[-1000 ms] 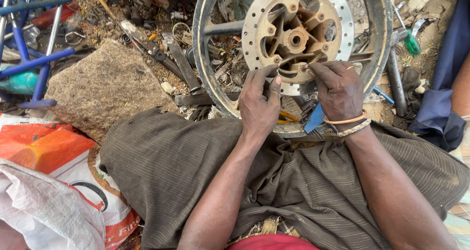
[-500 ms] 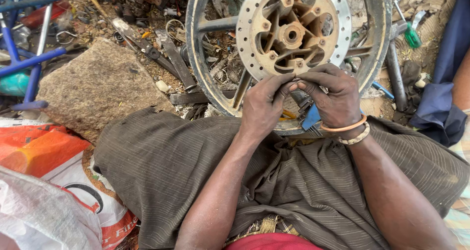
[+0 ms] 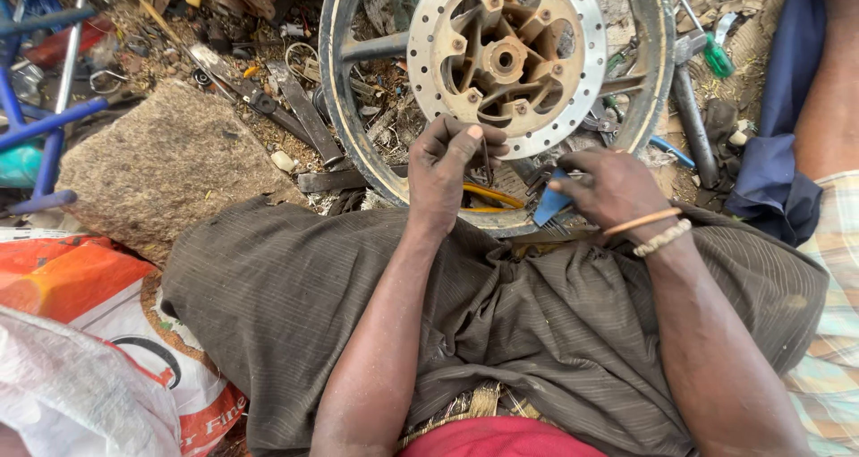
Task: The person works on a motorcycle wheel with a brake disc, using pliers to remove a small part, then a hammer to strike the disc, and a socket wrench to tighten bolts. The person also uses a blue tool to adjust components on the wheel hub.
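A motorcycle wheel [image 3: 333,72] lies on the ground in front of me, with a rusty drilled brake disc [image 3: 506,56] on its hub. My left hand [image 3: 445,166] is at the disc's lower edge and pinches a small dark metal part between thumb and fingers. To the right, over the wheel's rim, my right hand [image 3: 610,187] reaches down onto a blue-handled tool [image 3: 548,203], fingers curled around it. Bracelets circle the right wrist. My lap below is covered in dark striped cloth [image 3: 501,323].
A flat rough stone [image 3: 165,166] lies at left, with loose spanners and metal scraps [image 3: 277,99] beside the wheel. A blue metal frame [image 3: 40,122] is at far left, an orange and white sack [image 3: 80,296] at lower left. Another person's arm [image 3: 828,81] is at right.
The hands were together at the disc's lower edge. They have come apart: the left keeps a small part, the right has dropped lower right onto the blue-handled tool.
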